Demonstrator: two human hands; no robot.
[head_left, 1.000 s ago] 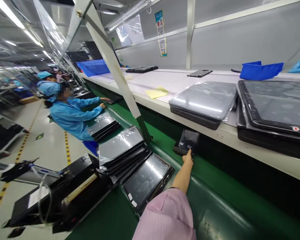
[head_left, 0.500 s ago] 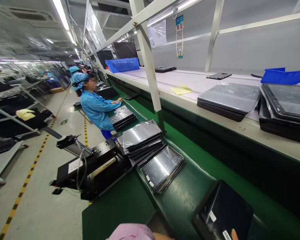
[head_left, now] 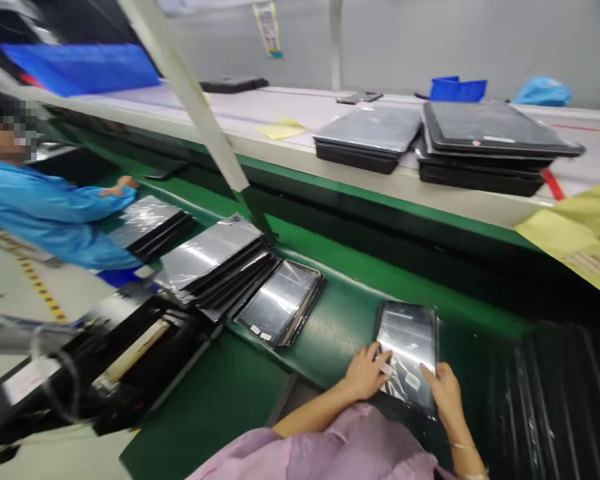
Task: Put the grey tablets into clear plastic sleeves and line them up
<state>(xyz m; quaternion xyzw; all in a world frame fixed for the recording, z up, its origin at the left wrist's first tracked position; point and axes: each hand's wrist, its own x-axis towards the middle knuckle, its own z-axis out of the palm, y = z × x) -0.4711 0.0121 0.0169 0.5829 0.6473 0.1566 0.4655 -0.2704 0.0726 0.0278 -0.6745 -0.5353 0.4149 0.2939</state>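
Observation:
A glossy dark tablet screen (head_left: 410, 337) with small white labels near its lower edge lies before me on the green bench. My left hand (head_left: 367, 373) grips its lower left side, fingertips over the edge. On the opposite side, my right hand (head_left: 446, 393) has its thumb on top and the other fingers round the edge. What lies beneath the screen is hard to make out. To the left sits a stack of similar screens (head_left: 283, 297), and past it a taller stack of film-covered panels (head_left: 213, 253).
Dark upright panels (head_left: 555, 400) stand at right. A white post (head_left: 200, 107) rises beside the raised shelf (head_left: 260, 150), which carries tablet stacks (head_left: 485, 130) and a blue bin (head_left: 459, 89). A black machine (head_left: 130, 360) and a blue-sleeved co-worker (head_left: 55, 207) are at left.
My view has swung right and down. Both my hands now show on the tablet screen; before, only one fingertip showed on a dark screen at the bottom edge.

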